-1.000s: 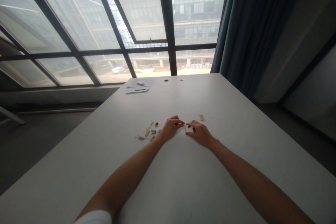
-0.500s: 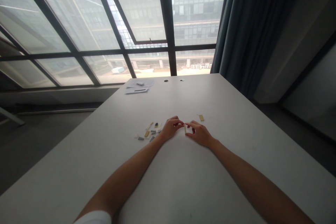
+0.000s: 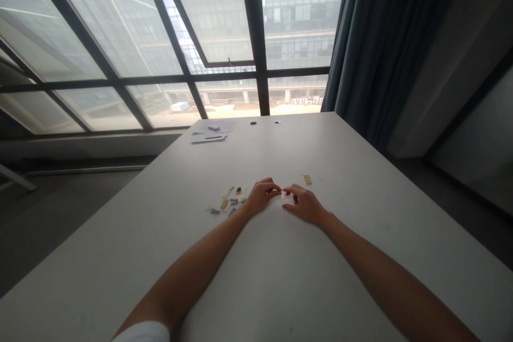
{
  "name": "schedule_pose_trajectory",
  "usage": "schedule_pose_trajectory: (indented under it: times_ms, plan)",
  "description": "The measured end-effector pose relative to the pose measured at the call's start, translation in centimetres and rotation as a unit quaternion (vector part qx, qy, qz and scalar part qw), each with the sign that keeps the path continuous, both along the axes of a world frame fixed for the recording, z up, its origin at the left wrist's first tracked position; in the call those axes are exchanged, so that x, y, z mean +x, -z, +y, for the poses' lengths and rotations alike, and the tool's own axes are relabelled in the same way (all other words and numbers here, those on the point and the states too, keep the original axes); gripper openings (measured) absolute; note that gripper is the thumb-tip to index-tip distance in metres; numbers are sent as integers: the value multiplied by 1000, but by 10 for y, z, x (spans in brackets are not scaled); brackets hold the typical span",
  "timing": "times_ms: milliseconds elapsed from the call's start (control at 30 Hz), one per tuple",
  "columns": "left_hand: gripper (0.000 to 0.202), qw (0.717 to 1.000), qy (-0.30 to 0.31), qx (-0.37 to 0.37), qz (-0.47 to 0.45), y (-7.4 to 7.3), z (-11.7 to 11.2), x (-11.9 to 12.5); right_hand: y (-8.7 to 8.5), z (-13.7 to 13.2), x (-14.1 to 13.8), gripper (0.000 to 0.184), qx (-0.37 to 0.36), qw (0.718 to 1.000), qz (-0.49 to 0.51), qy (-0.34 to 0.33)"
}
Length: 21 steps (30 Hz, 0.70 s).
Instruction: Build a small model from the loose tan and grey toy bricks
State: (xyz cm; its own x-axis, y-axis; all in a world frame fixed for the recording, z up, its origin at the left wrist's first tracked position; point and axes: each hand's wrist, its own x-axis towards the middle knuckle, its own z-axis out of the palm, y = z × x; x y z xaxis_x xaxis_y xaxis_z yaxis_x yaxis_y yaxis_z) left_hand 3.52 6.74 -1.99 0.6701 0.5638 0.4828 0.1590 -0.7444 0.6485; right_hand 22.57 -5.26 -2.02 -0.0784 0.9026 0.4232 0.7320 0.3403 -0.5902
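Note:
A narrow, pale building-brick strip [image 3: 282, 200] stands out between my two hands over the table. My right hand [image 3: 303, 204] grips it, with the thumb at the near end and the forefinger at the far end. From the other side, my left hand [image 3: 261, 195] has its fingers pressed together, their tips touching the strip's far end. Whether those fingertips also pinch a smaller piece cannot be made out. Just beyond my right hand lies a tan studded plate [image 3: 307, 179]. Left of my left hand are loose pieces, among them a tan brick [image 3: 224, 204] and a grey brick [image 3: 215, 211].
All this is on a white table [image 3: 256, 278]. Papers [image 3: 210, 136] lie at its far left corner. Two small round fittings, one dark [image 3: 253, 123], sit near the far edge. Windows and a dark curtain [image 3: 368, 53] stand behind.
The strip between my hands looks paler and slightly turned. Both hands stay almost in place, and the loose pieces have not moved.

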Motion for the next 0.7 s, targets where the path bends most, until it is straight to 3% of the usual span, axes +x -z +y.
schedule_pose_trajectory:
  times_ms: [300,700]
  plan:
    - [22,1000,0,6,7,-2,-1,0,-3,-1,-1,38,-2,1000,-6,9]
    - [23,1000,-3,10,16,-2,-3,0,0,2,0,42,16,998,66,13]
